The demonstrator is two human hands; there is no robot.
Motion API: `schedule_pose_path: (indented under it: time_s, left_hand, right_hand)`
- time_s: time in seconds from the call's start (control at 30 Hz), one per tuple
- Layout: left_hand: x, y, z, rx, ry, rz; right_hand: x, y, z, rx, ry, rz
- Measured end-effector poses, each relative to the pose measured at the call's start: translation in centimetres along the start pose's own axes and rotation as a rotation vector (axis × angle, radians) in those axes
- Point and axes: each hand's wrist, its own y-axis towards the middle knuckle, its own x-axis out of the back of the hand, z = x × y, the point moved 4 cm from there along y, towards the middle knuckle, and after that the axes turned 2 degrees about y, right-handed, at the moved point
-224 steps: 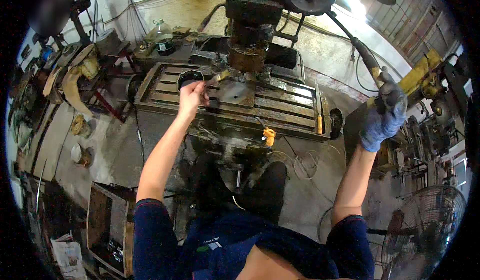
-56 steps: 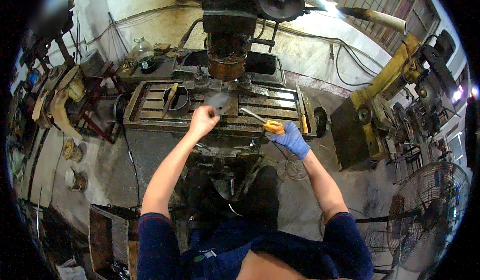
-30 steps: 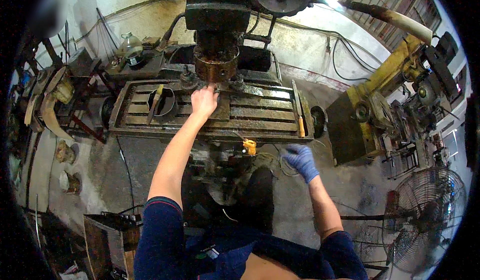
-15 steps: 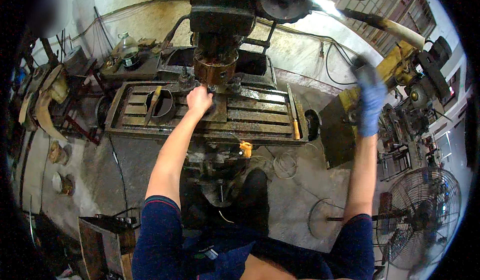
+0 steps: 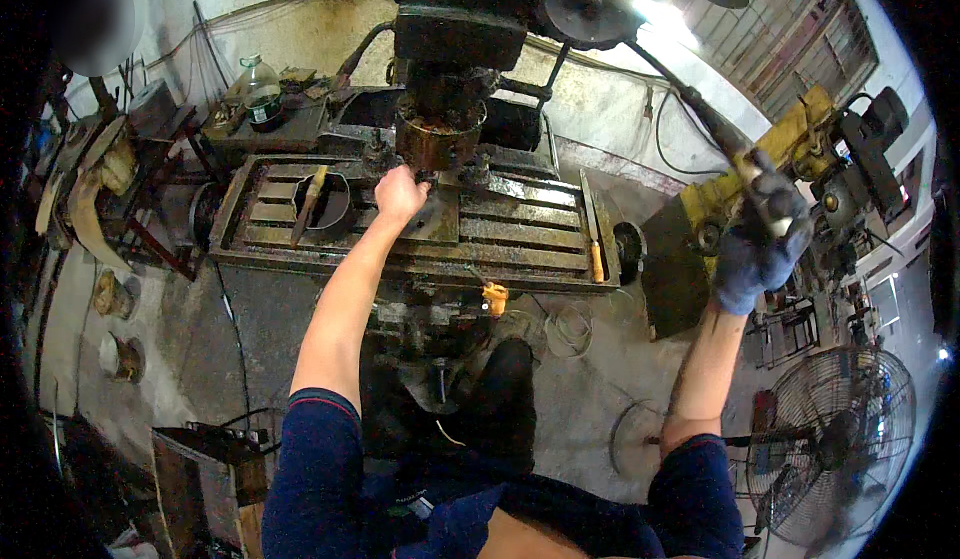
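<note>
My bare left hand (image 5: 400, 196) is closed in front of the milling machine's spindle head (image 5: 437, 131), just above the slotted table (image 5: 520, 244). A small dark bit shows at its fingertips, but what it grips is hidden. Off to the right, my right hand (image 5: 752, 264), in a blue-grey glove, is wrapped round the pale end of a long lever (image 5: 690, 99). That lever slants down from the dark round hub (image 5: 590, 4) at the machine's upper right. Some blur lies over the glove.
A brush (image 5: 311, 202) rests across a dark round pot (image 5: 330, 209) on the table's left. At its right end lies a tool with an orange handle (image 5: 597, 262). A yellow-orange object (image 5: 494, 299) hangs at the front edge. A fan (image 5: 835, 444) stands at lower right.
The lever has swung down, and my right hand, formerly raised and blurred apart from its end, now grips it. My left hand stays by the spindle. The view has shifted slightly.
</note>
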Motion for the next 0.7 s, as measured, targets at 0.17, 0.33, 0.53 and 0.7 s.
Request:
schedule_pose_path:
  time_s: [0.17,0.33,0.53,0.7]
  left_hand:
    - [-0.5,0.4,1.0,0.002,0.003,0.008]
    - [-0.8,0.6,0.6,0.017,0.014,0.025]
    - [-0.1,0.0,0.1,0.022,0.029,-0.024]
    - [-1.0,0.5,1.4,-0.030,-0.015,-0.043]
  right_hand:
    - [0.3,2.2,0.3,0.062,-0.303,0.040]
    - [2.1,0.2,-0.2,0.073,-0.603,-0.067]
    - [0.1,-1.3,-0.3,0.000,-0.227,0.039]
    - [0.4,0.6,-0.1,0.011,-0.211,0.123]
